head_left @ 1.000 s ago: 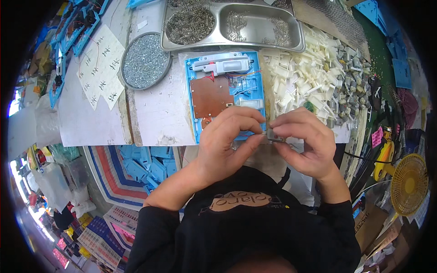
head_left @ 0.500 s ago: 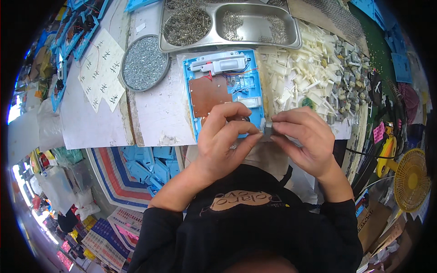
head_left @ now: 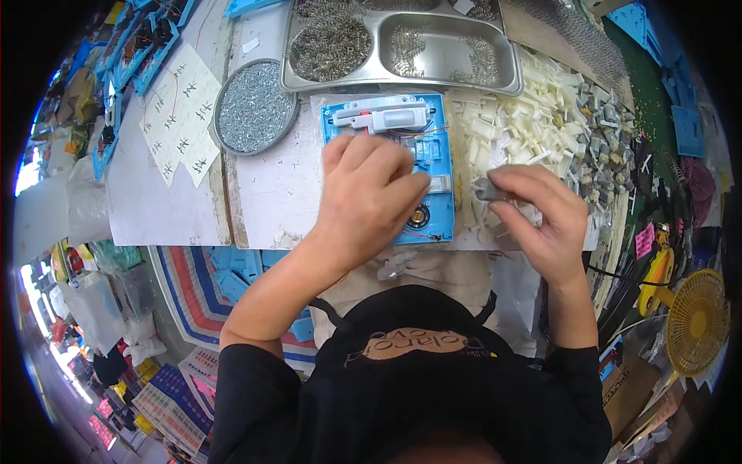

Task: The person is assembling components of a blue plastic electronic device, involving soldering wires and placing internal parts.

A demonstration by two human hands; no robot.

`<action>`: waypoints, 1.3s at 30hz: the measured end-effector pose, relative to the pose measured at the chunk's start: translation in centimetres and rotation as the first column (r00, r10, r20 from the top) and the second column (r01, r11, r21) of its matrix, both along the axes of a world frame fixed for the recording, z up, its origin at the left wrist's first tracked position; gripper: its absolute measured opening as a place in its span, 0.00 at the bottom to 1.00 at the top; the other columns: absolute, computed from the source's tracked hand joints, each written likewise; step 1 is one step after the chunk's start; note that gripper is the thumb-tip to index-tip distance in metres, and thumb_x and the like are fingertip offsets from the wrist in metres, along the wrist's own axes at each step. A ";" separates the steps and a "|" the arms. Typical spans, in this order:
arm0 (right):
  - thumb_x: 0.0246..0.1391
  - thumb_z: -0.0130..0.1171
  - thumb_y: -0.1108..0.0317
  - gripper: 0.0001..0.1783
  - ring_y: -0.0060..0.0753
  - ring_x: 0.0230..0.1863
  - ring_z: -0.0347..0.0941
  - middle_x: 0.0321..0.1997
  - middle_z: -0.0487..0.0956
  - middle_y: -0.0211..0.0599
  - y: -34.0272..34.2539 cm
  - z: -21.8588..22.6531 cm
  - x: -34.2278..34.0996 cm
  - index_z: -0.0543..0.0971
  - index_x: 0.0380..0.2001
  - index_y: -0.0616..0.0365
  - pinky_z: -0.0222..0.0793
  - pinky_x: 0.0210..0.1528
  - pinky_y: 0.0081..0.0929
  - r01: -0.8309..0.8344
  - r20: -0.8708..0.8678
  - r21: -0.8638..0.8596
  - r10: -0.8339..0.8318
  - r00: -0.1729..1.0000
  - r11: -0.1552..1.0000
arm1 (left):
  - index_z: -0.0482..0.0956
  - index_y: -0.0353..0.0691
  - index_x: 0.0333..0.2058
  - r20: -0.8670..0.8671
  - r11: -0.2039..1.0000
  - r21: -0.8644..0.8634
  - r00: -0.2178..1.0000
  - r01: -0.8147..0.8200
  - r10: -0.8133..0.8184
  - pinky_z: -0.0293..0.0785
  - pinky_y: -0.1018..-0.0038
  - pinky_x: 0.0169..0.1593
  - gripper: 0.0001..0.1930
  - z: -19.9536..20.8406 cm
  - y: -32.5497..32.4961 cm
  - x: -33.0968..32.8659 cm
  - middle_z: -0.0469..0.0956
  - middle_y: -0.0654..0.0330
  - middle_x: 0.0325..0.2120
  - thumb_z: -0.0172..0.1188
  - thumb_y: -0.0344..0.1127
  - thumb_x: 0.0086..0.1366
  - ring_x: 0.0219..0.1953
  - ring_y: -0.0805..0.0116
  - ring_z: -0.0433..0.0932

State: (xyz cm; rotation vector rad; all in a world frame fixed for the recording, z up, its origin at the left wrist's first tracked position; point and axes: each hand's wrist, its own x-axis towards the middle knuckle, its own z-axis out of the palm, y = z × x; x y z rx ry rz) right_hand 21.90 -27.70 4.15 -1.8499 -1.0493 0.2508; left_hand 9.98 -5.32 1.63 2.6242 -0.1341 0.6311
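A blue plastic housing (head_left: pixel 440 147) lies on the table before me, with a light grey slotted part (head_left: pixel 398 119) across its far end. Near its close right corner is a small round speaker (head_left: pixel 419 216) with thin wires. My left hand (head_left: pixel 363 197) reaches over the left half of the housing, fingers curled together; whatever they hold is hidden beneath. To the right of the housing, my right hand (head_left: pixel 545 213) pinches a small grey plastic piece (head_left: pixel 486 189) between thumb and fingers.
Behind the housing stands a steel tray (head_left: pixel 510 77) of small springs. A round dish of screws (head_left: pixel 256 107) sits to the left, beside marked paper sheets (head_left: pixel 182 116). White plastic parts (head_left: pixel 533 116) and grey parts (head_left: pixel 607 124) heap at the right. A yellow fan (head_left: pixel 698 313) stands far right.
My left hand has moved left and away from me over the housing, covering the brown board. My right hand has shifted right and farther away, and the grey piece now shows in it.
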 end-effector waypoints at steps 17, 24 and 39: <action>0.43 0.71 0.73 0.12 0.47 0.52 0.68 0.46 0.79 0.38 7.3 -1.2 2.0 0.84 0.34 0.60 0.67 0.56 0.38 -0.069 0.214 -0.254 0.126 0.969 0.965 | 0.88 0.46 0.37 -0.029 0.988 -0.141 0.998 -0.068 0.064 0.63 0.67 0.45 0.16 -1.0 0.1 -3.7 0.76 0.67 0.30 0.73 0.29 0.46 0.34 0.67 0.74; 0.42 0.71 0.73 0.13 0.47 0.52 0.67 0.44 0.76 0.40 7.5 -0.9 2.8 0.84 0.35 0.60 0.65 0.56 0.38 -0.095 0.045 -0.346 0.118 0.992 0.933 | 0.85 0.44 0.37 -0.038 0.934 -0.358 0.999 0.001 -0.015 0.64 0.67 0.48 0.15 1.2 2.3 -1.3 0.77 0.64 0.31 0.71 0.29 0.47 0.38 0.62 0.76; 0.39 0.72 0.75 0.14 0.48 0.47 0.70 0.41 0.74 0.40 6.7 -2.8 2.8 0.81 0.33 0.63 0.68 0.51 0.39 -0.151 0.114 -0.085 0.160 0.980 0.985 | 0.83 0.45 0.40 0.063 0.993 -0.119 0.998 0.009 -0.002 0.64 0.65 0.48 0.17 -0.1 3.3 2.6 0.76 0.63 0.35 0.71 0.30 0.49 0.38 0.63 0.76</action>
